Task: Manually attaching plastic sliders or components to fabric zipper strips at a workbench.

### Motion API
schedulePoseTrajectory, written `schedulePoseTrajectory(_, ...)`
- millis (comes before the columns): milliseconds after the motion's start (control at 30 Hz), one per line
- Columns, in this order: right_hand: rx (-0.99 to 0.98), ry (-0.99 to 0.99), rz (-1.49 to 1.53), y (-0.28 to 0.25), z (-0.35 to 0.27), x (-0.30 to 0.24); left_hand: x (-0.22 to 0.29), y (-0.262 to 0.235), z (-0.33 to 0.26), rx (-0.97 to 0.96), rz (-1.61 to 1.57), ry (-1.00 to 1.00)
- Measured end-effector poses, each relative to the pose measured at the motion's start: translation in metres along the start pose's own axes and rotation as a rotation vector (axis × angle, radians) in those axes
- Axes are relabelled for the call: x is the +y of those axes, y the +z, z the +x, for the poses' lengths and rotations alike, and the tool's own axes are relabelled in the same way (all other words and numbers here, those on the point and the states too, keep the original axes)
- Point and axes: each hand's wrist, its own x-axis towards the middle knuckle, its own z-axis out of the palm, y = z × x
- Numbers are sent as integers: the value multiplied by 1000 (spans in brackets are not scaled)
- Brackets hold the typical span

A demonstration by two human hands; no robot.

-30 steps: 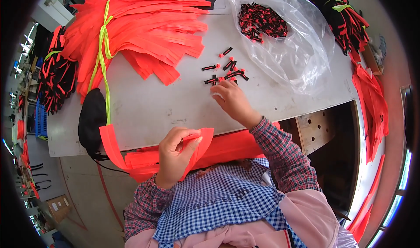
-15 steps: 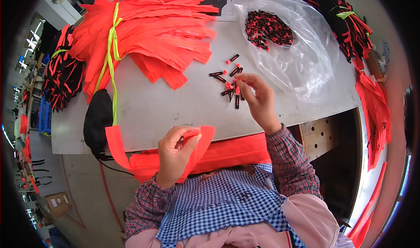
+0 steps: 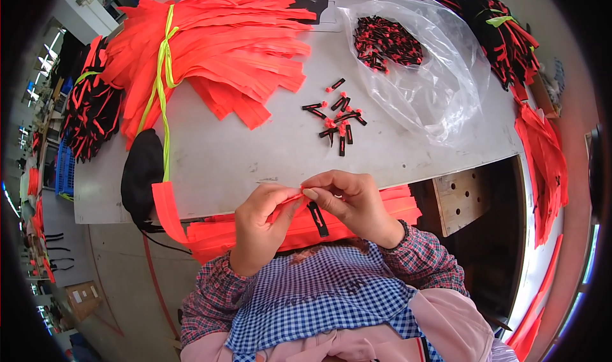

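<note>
My left hand is closed, pinching the end of an orange-red zipper strip just above my lap. Against its fingertips, my right hand pinches a small zipper slider, mostly hidden by the fingers, whose black pull tab hangs down. More orange-red zipper strips lie across my lap under both hands, at the table's front edge. A loose group of red sliders with black pull tabs is scattered on the table beyond my hands.
A large bundle of orange-red strips, tied with yellow-green cord, lies at the back left. A clear plastic bag holding many sliders stands at the back right. A black pouch-like thing hangs over the left edge. A wooden drawer is below right.
My right hand has come from the scattered sliders toward me with one slider, meeting my left hand. The raised strip end in my left hand is now mostly hidden.
</note>
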Motion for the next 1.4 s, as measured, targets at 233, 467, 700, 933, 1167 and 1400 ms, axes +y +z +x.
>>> schedulePoseTrajectory(233,52,-70,21,-2,3,-3,0,0,1,3,30,19)
schedulePoseTrajectory(467,-2,-99,-98,-8,4,-11,1,1,0,-23,58,20)
schedulePoseTrajectory(700,0,-224,-313,-9,9,-12,-1,2,0,-68,67,-8)
schedulePoseTrajectory(933,52,-147,-172,-8,14,-1,-2,-2,3,-68,-348,-314)
schedulePoseTrajectory(1167,-191,79,417,-7,14,25,-10,-8,5,-87,-673,-421)
schedulePoseTrajectory(1400,-246,-27,613,2,14,29,-12,-9,1,-92,-1022,-544)
